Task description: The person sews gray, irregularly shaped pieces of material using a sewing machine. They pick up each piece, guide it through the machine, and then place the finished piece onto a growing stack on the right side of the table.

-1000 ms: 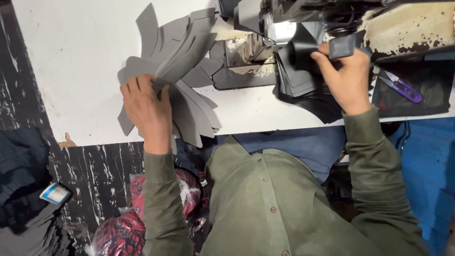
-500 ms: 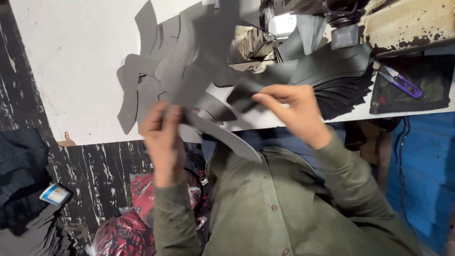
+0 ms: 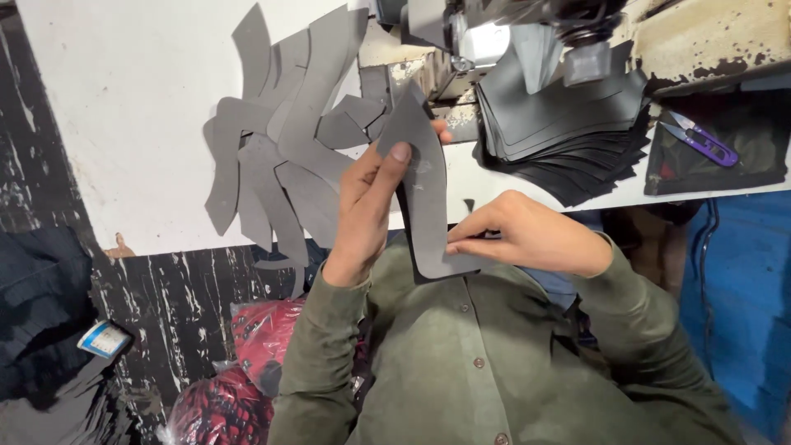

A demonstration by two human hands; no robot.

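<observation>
Where the white table [image 3: 148,124] meets its dark edge at the far left, a fan of grey cut pieces [image 3: 280,156] lies spread, some overhanging the edge; below it, a red patterned bag [image 3: 239,363] sits low beside the green sleeve; the left hand [image 3: 367,210] is closed on the upper part of a curved grey piece [image 3: 424,189], thumb pressed on its face; the right hand [image 3: 523,231] pinches the lower edge of the same piece, held above the lap, just off the table; beyond, a stack of black pieces [image 3: 568,140] rests under the sewing machine [image 3: 494,33]; purple snips [image 3: 700,140] lie at far right.
</observation>
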